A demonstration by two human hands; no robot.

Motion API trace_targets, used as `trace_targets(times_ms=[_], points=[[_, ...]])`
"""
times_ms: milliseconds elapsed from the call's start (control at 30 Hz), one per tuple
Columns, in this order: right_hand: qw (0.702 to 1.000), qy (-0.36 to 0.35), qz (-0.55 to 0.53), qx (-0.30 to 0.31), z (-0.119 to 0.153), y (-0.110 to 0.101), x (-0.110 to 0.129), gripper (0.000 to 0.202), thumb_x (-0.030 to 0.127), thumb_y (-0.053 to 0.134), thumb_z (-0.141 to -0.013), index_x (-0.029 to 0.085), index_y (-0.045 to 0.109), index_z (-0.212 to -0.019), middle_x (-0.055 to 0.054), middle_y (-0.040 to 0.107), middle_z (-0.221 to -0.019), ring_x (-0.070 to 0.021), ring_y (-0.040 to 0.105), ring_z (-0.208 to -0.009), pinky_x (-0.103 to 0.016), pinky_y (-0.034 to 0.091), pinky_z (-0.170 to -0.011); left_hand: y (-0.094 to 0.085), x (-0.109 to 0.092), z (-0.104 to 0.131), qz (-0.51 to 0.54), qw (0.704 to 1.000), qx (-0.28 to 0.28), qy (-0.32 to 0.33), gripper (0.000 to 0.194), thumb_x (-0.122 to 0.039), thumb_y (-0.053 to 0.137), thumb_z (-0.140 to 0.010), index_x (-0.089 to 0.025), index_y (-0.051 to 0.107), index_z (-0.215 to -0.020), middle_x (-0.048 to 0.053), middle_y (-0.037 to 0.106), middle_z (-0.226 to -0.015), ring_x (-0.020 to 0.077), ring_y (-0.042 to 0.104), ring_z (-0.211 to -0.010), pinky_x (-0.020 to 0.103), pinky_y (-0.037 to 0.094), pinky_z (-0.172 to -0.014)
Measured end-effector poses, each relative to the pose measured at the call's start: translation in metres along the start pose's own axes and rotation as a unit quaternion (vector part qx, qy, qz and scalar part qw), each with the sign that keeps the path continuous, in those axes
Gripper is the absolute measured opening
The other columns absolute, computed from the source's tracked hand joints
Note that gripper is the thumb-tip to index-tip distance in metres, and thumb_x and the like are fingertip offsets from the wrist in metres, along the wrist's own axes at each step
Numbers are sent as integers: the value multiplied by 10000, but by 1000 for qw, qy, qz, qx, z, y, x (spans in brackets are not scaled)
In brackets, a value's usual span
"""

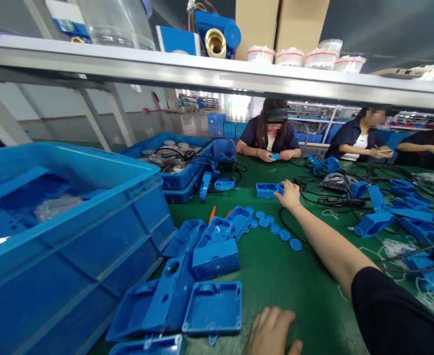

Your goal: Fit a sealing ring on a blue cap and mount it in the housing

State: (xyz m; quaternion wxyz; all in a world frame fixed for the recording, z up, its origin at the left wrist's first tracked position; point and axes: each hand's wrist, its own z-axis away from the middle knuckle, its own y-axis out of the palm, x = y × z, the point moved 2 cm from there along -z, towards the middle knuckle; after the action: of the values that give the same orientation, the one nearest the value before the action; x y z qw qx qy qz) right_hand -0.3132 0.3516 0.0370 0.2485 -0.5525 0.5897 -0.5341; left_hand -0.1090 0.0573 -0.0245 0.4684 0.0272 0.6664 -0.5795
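A green work table (272,276) seen from the wearer's head, crowded with blue plastic parts. At the left, a large blue crate (65,236) fills the near corner, its wall standing between the viewer and that side of the table. Just right of it lies a heap of blue housing shells (202,276), some open side up, one with a round hole. Behind the heap, a shallower blue tray (172,162) holds round metal parts and black cables. A scatter of small blue caps (276,228) lies mid-table, between the heap and the outstretched right arm. To the right, black cables (335,195) and more blue mouldings cover the cloth.

The right hand (289,195) reaches far forward, arm in a dark sleeve, its fingers resting on the right end of a small blue open-topped box part (268,190); whether it actually grips it cannot be told. The part is rectangular, with low walls and inner compartments, and sits flat on the table beyond the caps. The left hand (272,333) lies at the bottom edge, fingers spread loose and flat on the cloth, holding nothing, just beside a square blue housing lid (212,308).

Across the table sit three people in dark blue workwear; one (271,135) holds a small blue piece. An overhead shelf (217,74) carries tubs and boxes. No writing is readable.
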Motion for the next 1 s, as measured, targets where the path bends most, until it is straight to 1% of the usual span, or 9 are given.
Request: trace_targets(times_ms=[133,200,267,400,600,700,800,900,1000], points=[[969,-232,-8,84,45,11,74,349,336,579,-848,166,543,-1151,-79,501,-1246,-227,481,-1129,-450,391,-951,-18,-22,19,22,999,-27,27,349,-223,558,-762,-251,550,-1110,46,576,-1086,233,486,-1024,406,397,-915],[951,-294,2,94,71,8,99,261,332,590,-839,154,595,-1031,-65,554,-1155,-210,501,-1088,-423,409,-923,-20,-25,26,30,997,-56,46,312,-217,530,-783,-245,553,-1093,46,577,-1060,225,489,-1003,405,402,-906],[949,-306,25,74,95,-4,111,183,309,571,-853,141,609,-916,-55,587,-1041,-198,516,-1043,-411,416,-901,-22,-25,30,55,992,-95,56,278,-203,515,-794,-233,565,-1066,45,582,-1012,215,499,-973,396,416,-885],[964,-255,80,7,153,-49,96,122,235,509,-886,136,580,-877,-43,574,-943,-187,519,-984,-406,410,-878,-29,-17,28,145,971,-185,41,282,-209,521,-805,-208,552,-1085,48,575,-956,198,537,-939,376,449,-857],[970,-219,107,-3,292,-98,68,86,260,544,-854,203,575,-798,-51,574,-774,-213,505,-767,-361,415,-657,-30,-10,27,194,942,-272,9,567,-372,444,-881,-147,203,-1342,170,357,-1304,218,473,-1156,442,399,-983],[976,-215,40,23,356,-102,71,80,257,508,-872,230,575,-837,-32,582,-782,-206,516,-747,-367,423,-647,-31,-23,36,103,969,-215,58,771,-448,594,-780,-185,196,-1385,162,233,-1428,274,270,-1331,485,281,-1075],[970,-213,-109,39,392,-104,74,124,242,461,-885,278,572,-926,-31,611,-844,-226,553,-822,-410,462,-712,-35,-41,45,-30,993,-69,90,1007,-486,749,-589,-205,236,-1409,142,233,-1470,322,166,-1367,524,187,-1102],[958,-203,-200,34,389,-108,64,167,272,492,-866,340,550,-1007,-14,611,-1037,-220,558,-977,-399,491,-821,-44,-57,53,-91,991,53,76,907,-503,713,-619,-205,329,-1385,122,359,-1424,308,308,-1311,495,230,-1085],[961,-138,-239,8,352,-111,43,146,270,467,-895,258,558,-1009,-44,598,-1025,-203,562,-972,-400,487,-845,-51,-70,60,-115,988,89,52,877,-439,720,-621,-235,339,-1384,104,371,-1421,304,330,-1299,470,260,-1068]])
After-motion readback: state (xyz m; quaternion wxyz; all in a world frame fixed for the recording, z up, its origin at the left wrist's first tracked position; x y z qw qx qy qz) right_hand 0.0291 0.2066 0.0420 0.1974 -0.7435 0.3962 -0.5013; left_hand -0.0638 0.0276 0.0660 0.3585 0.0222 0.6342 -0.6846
